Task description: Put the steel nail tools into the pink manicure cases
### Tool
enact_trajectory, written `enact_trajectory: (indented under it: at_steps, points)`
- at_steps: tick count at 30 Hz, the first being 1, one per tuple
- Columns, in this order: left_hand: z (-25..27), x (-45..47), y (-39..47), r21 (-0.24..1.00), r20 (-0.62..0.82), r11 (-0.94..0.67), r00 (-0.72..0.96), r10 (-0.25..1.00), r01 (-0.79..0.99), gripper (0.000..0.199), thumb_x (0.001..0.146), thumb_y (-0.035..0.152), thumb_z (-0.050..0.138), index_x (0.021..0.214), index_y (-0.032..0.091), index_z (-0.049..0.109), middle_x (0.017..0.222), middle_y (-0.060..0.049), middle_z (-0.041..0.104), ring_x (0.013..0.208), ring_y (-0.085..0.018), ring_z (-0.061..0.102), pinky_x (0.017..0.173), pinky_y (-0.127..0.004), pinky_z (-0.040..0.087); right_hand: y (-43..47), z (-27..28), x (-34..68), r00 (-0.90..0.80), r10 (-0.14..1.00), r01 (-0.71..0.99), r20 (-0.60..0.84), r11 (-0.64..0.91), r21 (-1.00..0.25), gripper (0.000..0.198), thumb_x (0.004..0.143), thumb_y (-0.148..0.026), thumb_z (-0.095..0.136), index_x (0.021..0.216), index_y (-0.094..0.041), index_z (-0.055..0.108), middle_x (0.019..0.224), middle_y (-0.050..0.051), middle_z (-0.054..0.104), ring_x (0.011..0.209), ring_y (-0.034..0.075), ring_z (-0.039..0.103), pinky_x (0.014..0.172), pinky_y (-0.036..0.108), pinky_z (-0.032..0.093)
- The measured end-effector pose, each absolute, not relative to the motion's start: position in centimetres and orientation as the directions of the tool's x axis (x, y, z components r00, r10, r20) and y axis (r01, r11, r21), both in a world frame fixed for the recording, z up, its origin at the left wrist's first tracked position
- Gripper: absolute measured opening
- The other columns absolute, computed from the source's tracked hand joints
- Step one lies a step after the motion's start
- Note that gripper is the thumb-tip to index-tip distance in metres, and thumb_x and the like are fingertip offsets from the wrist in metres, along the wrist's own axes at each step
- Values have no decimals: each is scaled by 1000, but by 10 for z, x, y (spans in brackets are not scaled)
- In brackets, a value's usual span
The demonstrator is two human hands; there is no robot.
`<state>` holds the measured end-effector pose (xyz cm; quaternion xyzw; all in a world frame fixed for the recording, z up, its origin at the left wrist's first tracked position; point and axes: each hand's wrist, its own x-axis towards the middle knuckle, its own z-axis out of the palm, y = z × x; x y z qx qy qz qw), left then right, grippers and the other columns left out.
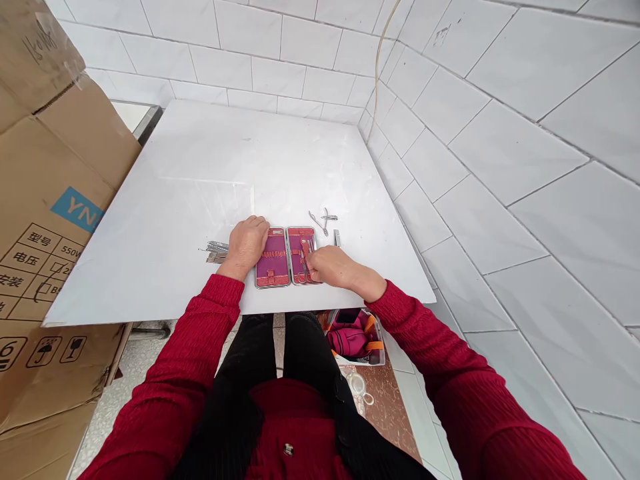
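A manicure case [273, 267] lies open like a book near the table's front edge, purple inside with red straps and a metal rim. My left hand [249, 241] grips its left edge, fingers curled. My right hand [331, 265] is closed over the right half, its fingers at small scissors [302, 276] beside a red strap; the fingertips are partly hidden. Several slim metal tools [217, 248] lie left of my left hand, partly covered by it. Beyond my right hand lie nippers [319, 224], a small metal clipper-like tool [329, 217] and nail clippers [337, 237].
The white table [200, 147] reaches back to tiled walls [500, 167]. A large cardboard box [50, 167] stands against its left side. Below the front edge, by my legs, sits a clear bin [373, 361] with pink and orange things. A thin cable [377, 60] hangs in the corner.
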<state>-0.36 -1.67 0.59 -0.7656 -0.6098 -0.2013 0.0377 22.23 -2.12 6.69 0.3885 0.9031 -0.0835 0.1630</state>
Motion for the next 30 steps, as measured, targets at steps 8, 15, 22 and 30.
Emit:
enact_trajectory:
  at_steps: [8,15,22,30]
  points:
    - [8,-3,-17,173,346,-249,177,921,953,28,101,19,39,91,20,66,101,-10,71,99,-28,61,81,-42,47,-15,76,230,-702,496,710,-510,544,-448,18,71,-5,62,59,-18,65,56,-5,62,51,10,57,56,22,37]
    - [7,-4,-16,152,346,-245,181,921,958,29,101,19,38,91,20,66,102,-10,71,100,-28,62,80,-41,47,-19,72,273,-683,570,705,-457,351,-616,12,67,-8,58,64,-19,63,56,-8,59,48,10,56,55,21,38]
    - [9,-5,-16,171,364,-265,189,912,949,29,100,19,39,91,21,66,100,-10,70,98,-27,62,80,-40,47,23,68,298,-489,781,812,-387,246,-530,10,69,-11,60,64,-19,63,58,-6,60,53,10,57,57,20,40]
    - [11,-4,-17,163,351,-254,184,918,953,29,101,19,39,92,21,66,102,-10,71,100,-28,62,80,-41,47,25,70,281,-351,918,928,-187,314,-201,13,81,-10,60,74,-19,67,78,1,72,69,14,60,59,25,32]
